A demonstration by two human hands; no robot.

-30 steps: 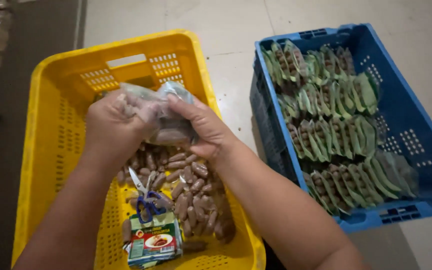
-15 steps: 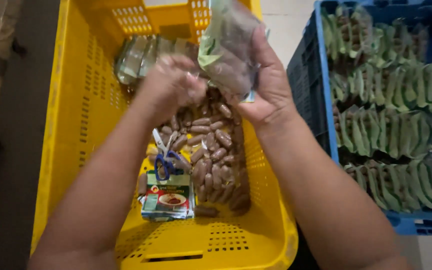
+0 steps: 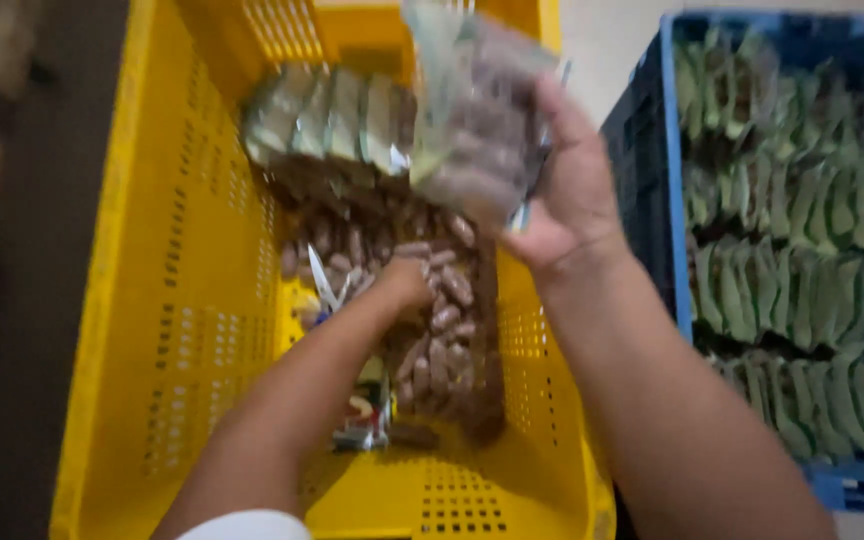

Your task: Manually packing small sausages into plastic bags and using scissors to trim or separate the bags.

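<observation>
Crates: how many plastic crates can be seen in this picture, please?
2. The yellow crate is in the middle, under both hands, holding clear bags of brown pieces. The blue crate stands at its right side, filled with rows of green packets. Others may lie outside the view.

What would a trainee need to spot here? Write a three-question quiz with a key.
1. True or false: the right hand holds a clear packet above the yellow crate.
2. Where does the left hand reach? A) into the blue crate B) down to the brown packets in the yellow crate C) to the floor
3. Fill in: the blue crate is filled with rows of ____ packets.

Key: 1 true; 2 B; 3 green.
</observation>
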